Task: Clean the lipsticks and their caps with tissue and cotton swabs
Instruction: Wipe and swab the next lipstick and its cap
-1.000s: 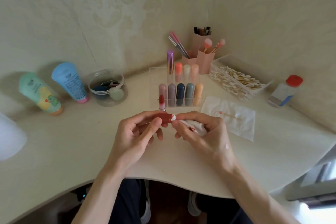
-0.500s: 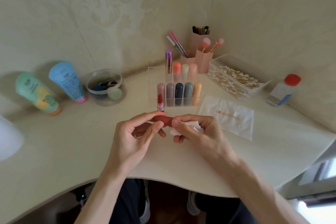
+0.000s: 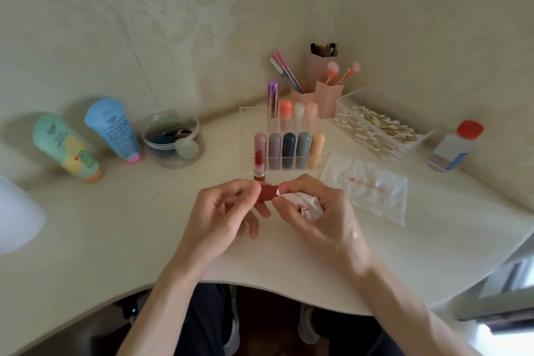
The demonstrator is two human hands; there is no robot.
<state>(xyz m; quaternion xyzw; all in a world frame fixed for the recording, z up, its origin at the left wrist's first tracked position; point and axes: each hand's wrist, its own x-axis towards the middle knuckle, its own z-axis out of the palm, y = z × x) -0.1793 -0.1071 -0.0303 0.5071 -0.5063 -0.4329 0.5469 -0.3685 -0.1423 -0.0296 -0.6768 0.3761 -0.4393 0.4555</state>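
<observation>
My left hand (image 3: 222, 217) pinches a dark red lipstick cap (image 3: 267, 191) lying sideways above the desk. My right hand (image 3: 318, 211) grips a crumpled white tissue (image 3: 310, 205) with red smears and presses a bit of it into the cap's open end. An uncapped red lipstick (image 3: 258, 166) stands upright just behind the hands. A clear organizer (image 3: 245, 136) behind it holds several capped lipsticks. A flat tissue (image 3: 372, 188) to the right carries a used cotton swab (image 3: 365, 183).
A clear tray of cotton swabs (image 3: 378, 130) and a red-capped bottle (image 3: 453, 146) stand at the right. Pink brush holders (image 3: 323, 87) fill the corner. A round clear jar (image 3: 173, 141) and two tubes (image 3: 112, 130) sit at the left. The desk edge (image 3: 260, 283) curves near me.
Both hands have stayed together at the cap; the tissue end has shifted slightly at the cap's mouth as my right hand works it.
</observation>
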